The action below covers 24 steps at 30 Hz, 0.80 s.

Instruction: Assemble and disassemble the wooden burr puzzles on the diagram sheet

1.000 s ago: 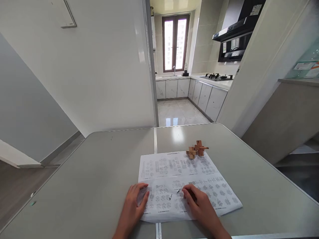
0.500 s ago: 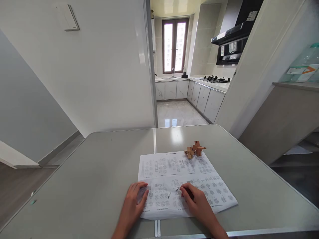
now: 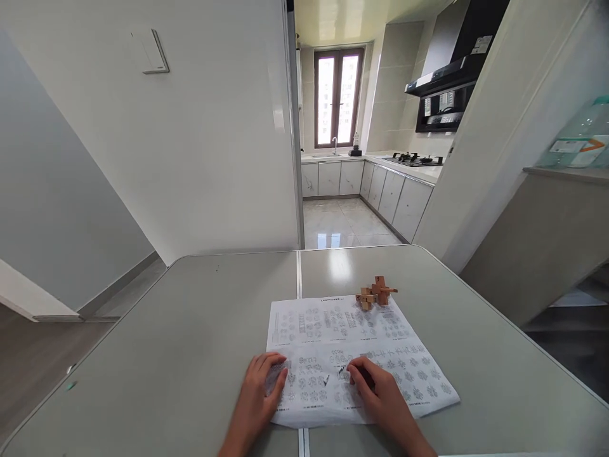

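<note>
A printed sheet of paper (image 3: 309, 339) lies on the table, covered with rows of small diagrams. Two dark handwritten check marks show near its middle. My left hand (image 3: 259, 393) rests on the sheet's left edge, its thumb apart from the curved fingers, nothing held. On the lower middle of the sheet, beside the check marks, my right hand (image 3: 378, 387) has its fingers curled with thumb and forefinger together; whatever may be between them is hidden. Interlocked wooden puzzle pieces (image 3: 380, 290) with dark numbers stand at the sheet's far right corner.
The grey-green folding table (image 3: 190, 330) has a metal seam down its middle. A small green bit (image 3: 71, 385) lies near its left edge. Large plastic bottles (image 3: 583, 143) stand on a ledge at right. Behind the table a doorway opens onto a kitchen with a stove (image 3: 413, 159).
The whole view has shifted a little, so everything appears slightly lower and further right. Both hands keep nearly the same places on the paper, and the puzzle pieces have not moved.
</note>
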### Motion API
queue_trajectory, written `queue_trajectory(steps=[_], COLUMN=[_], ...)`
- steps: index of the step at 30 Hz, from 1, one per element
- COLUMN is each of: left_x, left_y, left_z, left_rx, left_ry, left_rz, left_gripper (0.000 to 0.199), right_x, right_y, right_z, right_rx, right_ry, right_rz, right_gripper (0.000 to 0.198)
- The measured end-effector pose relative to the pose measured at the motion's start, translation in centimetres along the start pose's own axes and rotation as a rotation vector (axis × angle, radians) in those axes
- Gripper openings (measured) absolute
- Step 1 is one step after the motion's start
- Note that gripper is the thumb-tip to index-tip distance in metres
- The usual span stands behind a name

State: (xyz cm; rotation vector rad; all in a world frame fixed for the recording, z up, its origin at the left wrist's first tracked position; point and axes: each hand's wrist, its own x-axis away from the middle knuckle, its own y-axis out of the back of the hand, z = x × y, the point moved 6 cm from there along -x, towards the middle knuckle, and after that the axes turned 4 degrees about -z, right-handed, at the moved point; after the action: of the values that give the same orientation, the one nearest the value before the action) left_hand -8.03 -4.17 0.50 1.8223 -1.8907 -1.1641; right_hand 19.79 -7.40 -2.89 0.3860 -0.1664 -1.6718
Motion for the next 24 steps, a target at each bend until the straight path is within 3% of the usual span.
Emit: queue_trajectory(steps=[24], left_x=[0.15], left_y=[-0.1], left_z=[0.33], left_rx=[-0.013], left_ry=[-0.022], left_rz=[0.004], left_gripper=[0.024], right_x=[-0.13], right_y=[-0.51], right_z=[-0.68], right_rx=[0.034], right_ry=[-0.023], right_rz=[0.051], right_gripper=[0.041])
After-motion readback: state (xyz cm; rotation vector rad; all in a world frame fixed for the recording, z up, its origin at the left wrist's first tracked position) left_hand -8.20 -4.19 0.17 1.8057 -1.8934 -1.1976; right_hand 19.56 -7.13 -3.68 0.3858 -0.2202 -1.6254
